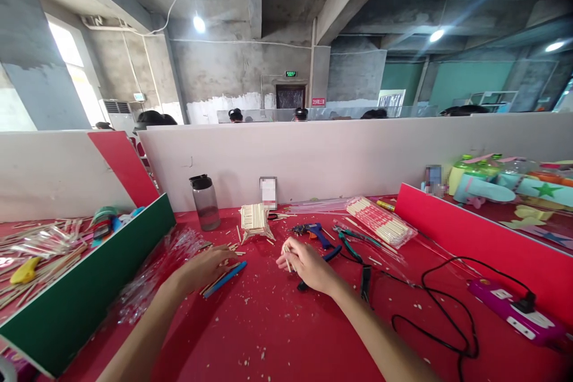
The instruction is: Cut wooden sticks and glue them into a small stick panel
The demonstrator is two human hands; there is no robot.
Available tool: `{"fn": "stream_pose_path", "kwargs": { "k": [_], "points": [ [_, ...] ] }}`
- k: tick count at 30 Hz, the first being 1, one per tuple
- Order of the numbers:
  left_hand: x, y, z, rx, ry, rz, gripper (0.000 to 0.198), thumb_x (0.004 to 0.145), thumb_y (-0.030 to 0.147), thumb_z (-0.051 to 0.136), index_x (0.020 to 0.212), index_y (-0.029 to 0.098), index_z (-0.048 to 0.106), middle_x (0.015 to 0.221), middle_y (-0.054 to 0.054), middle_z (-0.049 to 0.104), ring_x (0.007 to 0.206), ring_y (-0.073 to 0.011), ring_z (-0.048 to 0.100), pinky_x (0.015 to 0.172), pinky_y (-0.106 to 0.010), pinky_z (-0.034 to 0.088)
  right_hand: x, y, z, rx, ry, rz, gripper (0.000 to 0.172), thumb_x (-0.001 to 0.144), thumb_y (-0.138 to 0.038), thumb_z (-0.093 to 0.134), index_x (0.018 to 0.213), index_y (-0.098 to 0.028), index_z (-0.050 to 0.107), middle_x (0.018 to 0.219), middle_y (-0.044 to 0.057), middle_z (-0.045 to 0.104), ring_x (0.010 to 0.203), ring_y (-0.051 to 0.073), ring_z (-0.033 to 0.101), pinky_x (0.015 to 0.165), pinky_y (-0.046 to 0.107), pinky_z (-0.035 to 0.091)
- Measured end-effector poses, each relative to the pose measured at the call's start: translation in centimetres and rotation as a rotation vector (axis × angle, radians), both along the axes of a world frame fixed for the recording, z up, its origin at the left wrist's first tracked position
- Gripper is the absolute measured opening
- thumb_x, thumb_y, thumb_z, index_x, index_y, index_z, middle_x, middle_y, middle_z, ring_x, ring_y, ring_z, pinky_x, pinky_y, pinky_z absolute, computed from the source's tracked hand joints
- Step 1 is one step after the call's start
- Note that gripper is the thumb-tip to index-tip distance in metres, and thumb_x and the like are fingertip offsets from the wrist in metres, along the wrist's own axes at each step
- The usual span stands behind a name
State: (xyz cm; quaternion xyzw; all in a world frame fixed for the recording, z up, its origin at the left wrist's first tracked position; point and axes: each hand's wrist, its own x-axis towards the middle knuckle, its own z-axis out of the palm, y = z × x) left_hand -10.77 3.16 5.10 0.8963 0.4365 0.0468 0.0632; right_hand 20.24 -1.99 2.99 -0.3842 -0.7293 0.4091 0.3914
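Observation:
My left hand (215, 264) reaches over short wooden stick pieces on the red table, its fingers stretched out and touching them. Right beside it lies a slim blue tool (226, 279), whose kind I cannot make out. My right hand (305, 261) is curled closed around a few short wooden sticks (292, 264), partly hidden by the fingers. Beyond and between the hands stands a small house-like model of wooden sticks (255, 221) on splayed legs. A blue glue gun (316, 233) and green-handled pliers (348, 245) lie just beyond my right hand.
A dark-lidded bottle (205, 203) and a phone (268, 192) stand by the white partition (322, 155). At the right are a pack of sticks (380, 221), a black cable (430, 292) and a purple power strip (514, 313). Clear plastic wrapping (156, 268) lies by the green divider (98, 286).

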Motion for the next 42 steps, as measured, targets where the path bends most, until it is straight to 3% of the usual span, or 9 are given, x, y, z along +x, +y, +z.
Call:
{"fn": "stream_pose_path", "kwargs": {
  "k": [3,8,14,17,22,28,31,37,42],
  "points": [
    [0.8,0.2,-0.6,-0.041,0.024,-0.108,0.038,0.098,0.025,0.040,0.126,0.030,0.065,0.131,-0.004,0.066,0.119,-0.0227,0.061,0.102,-0.032,0.045,-0.7,-0.5,-0.4,-0.009,-0.056,0.039,0.027,0.100,-0.049,0.040,0.090,-0.024,0.044,0.094,0.008,0.073,0.085,0.023,0.074,0.070,0.032,0.057],
    [0.6,0.9,-1.2,0.031,-0.060,0.021,0.037,0.099,0.033,0.037,0.126,0.023,0.060,0.124,-0.010,0.067,0.111,-0.0240,0.063,0.095,-0.033,0.047,-1.0,-0.8,-0.3,0.035,-0.152,0.037,0.026,0.102,-0.045,0.037,0.090,-0.023,0.046,0.091,0.007,0.073,0.082,0.021,0.074,0.069,0.030,0.056],
    [-0.7,0.5,0.4,0.059,-0.100,0.089,0.028,0.097,0.034,0.037,0.099,0.020,0.061,0.098,-0.007,0.069,0.083,-0.0204,0.063,0.074,-0.029,0.047,-2.2,-1.5,-0.3,0.142,-0.253,0.057,0.019,0.103,-0.035,0.036,0.097,-0.024,0.050,0.104,0.008,0.074,0.092,0.022,0.074,0.075,0.030,0.054],
    [-1.2,0.6,0.6,0.089,-0.068,0.158,0.027,0.096,0.032,0.037,0.091,0.019,0.059,0.094,-0.009,0.068,0.082,-0.0215,0.063,0.072,-0.030,0.046,-3.2,-2.1,-0.4,0.147,-0.266,0.098,0.015,0.103,-0.033,0.038,0.098,-0.025,0.051,0.103,0.008,0.075,0.099,0.022,0.073,0.076,0.029,0.054],
    [-2.1,1.3,0.0,0.102,-0.031,0.283,0.023,0.096,0.022,0.036,0.099,0.018,0.058,0.093,-0.008,0.070,0.084,-0.0221,0.066,0.072,-0.030,0.045,-3.8,-2.3,-0.1,0.070,-0.085,0.105,0.021,0.102,-0.040,0.041,0.090,-0.024,0.049,0.095,0.005,0.074,0.093,0.021,0.073,0.076,0.029,0.055],
    [-2.6,1.4,-0.3,0.175,0.043,0.235,0.028,0.092,0.016,0.046,0.115,0.019,0.062,0.117,-0.012,0.066,0.109,-0.0248,0.064,0.091,-0.032,0.046,-4.6,-1.5,-1.8,-0.085,0.198,0.095,0.033,0.094,-0.056,0.052,0.090,-0.023,0.048,0.091,0.007,0.073,0.089,0.024,0.072,0.076,0.035,0.055],
    [-2.0,0.6,0.2,0.146,0.082,0.208,0.033,0.090,0.014,0.048,0.120,0.020,0.060,0.119,-0.012,0.066,0.108,-0.0247,0.064,0.089,-0.032,0.047,-5.2,-1.3,-2.8,-0.158,0.213,0.123,0.039,0.088,-0.060,0.058,0.088,-0.022,0.049,0.087,0.007,0.073,0.086,0.025,0.073,0.074,0.036,0.055],
    [-0.6,-0.6,0.5,-0.006,0.229,0.224,0.013,0.080,0.011,0.055,0.082,0.018,0.066,0.088,-0.009,0.074,0.082,-0.0257,0.069,0.068,-0.031,0.047,-5.5,-1.2,-2.9,-0.147,0.230,0.081,0.039,0.084,-0.055,0.066,0.096,-0.019,0.060,0.087,0.007,0.073,0.081,0.023,0.072,0.070,0.033,0.054],
    [0.0,-0.4,-0.5,-0.035,0.286,0.258,0.021,0.088,0.026,0.052,0.077,0.016,0.066,0.082,-0.014,0.074,0.074,-0.0250,0.069,0.064,-0.031,0.048,-5.7,-1.0,-2.9,-0.129,0.238,0.059,0.041,0.078,-0.057,0.071,0.088,-0.017,0.065,0.087,0.009,0.075,0.081,0.023,0.071,0.070,0.032,0.053]
  ]
}}
